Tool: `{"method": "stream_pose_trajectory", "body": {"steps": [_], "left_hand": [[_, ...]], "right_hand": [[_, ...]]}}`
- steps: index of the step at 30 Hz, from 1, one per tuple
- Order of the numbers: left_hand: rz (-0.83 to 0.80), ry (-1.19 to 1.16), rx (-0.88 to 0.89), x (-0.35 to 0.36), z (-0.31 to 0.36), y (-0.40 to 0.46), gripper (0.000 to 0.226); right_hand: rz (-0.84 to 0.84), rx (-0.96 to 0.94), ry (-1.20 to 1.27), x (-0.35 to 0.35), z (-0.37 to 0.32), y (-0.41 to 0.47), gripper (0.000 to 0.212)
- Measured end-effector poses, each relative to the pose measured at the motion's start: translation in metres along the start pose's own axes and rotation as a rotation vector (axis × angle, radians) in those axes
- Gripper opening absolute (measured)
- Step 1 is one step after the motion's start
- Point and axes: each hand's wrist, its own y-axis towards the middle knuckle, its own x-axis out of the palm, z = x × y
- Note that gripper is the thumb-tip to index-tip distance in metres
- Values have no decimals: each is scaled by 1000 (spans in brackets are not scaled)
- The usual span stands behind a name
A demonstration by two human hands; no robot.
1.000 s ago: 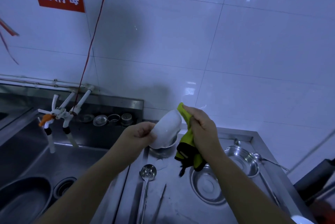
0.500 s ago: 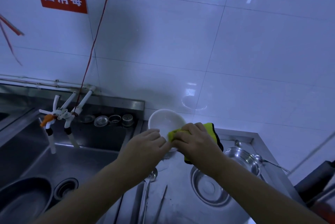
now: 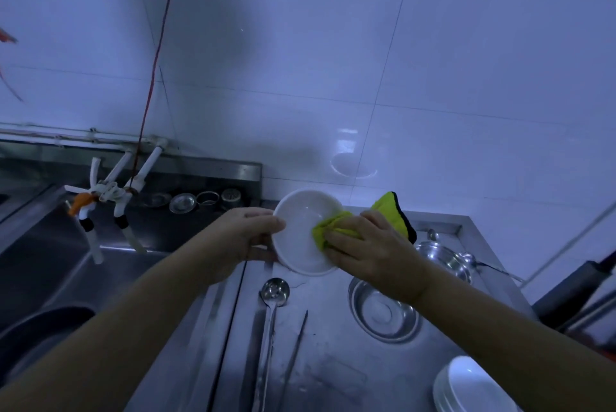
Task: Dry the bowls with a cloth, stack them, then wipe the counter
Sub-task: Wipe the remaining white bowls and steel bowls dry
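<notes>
A white bowl (image 3: 301, 235) is held above the steel counter (image 3: 320, 361), its open side tilted toward me. My left hand (image 3: 248, 233) grips its left rim, thumb over the edge. My right hand (image 3: 370, 248) presses a yellow-green cloth (image 3: 388, 213) with black trim into the bowl's right side. A stack of white bowls (image 3: 466, 388) stands at the counter's front right corner.
Two steel bowls (image 3: 383, 315) (image 3: 445, 256), a ladle (image 3: 273, 305) and tongs (image 3: 296, 345) lie on the counter. A deep sink (image 3: 50, 265) with taps (image 3: 110, 195) is on the left, holding a dark pan (image 3: 36, 335). The tiled wall is close behind.
The bowl has been turned from bottom-up to open side toward me. My right hand has brought the cloth from the outside into the inside of the bowl.
</notes>
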Motion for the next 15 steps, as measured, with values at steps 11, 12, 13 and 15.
{"method": "stream_pose_trajectory", "body": {"steps": [11,12,13,15], "left_hand": [[180,-155,-196,41,-64,15,5],[182,-166,-205,46,-70,16,5],[177,-171,-209,51,-77,19,6],[149,-176,-210,65,-91,23,8]], "right_hand": [[-201,503,164,25,-68,-47,40],[-226,553,186,26,-76,-50,43],[-245,607,207,27,-84,-52,45],[-276,731,266,28,-99,-56,49]]}}
